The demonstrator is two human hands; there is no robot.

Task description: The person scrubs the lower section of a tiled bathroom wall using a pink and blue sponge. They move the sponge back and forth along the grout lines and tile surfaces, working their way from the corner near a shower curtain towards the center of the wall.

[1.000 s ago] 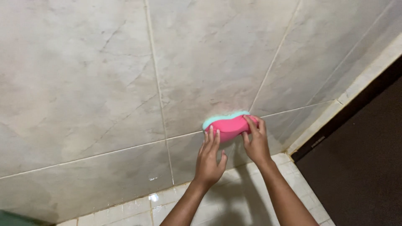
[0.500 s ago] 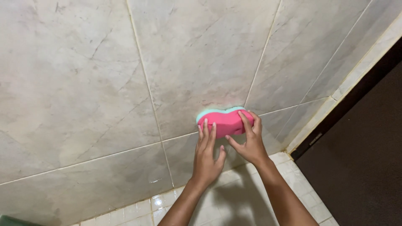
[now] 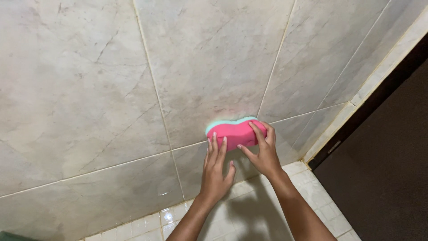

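Two bare hands press a pink sponge (image 3: pixel 235 132) flat against a marbled wall tile (image 3: pixel 214 67). Right hand (image 3: pixel 263 151) curls fingers over it; left hand (image 3: pixel 216 172) braces below, fingers straight. Even, flat pressure likely scrubs best.

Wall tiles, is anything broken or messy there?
Nothing looks broken. The grey wall tiles show only marbled veins. The pink sponge is pressed flat against them by the left hand and right hand.
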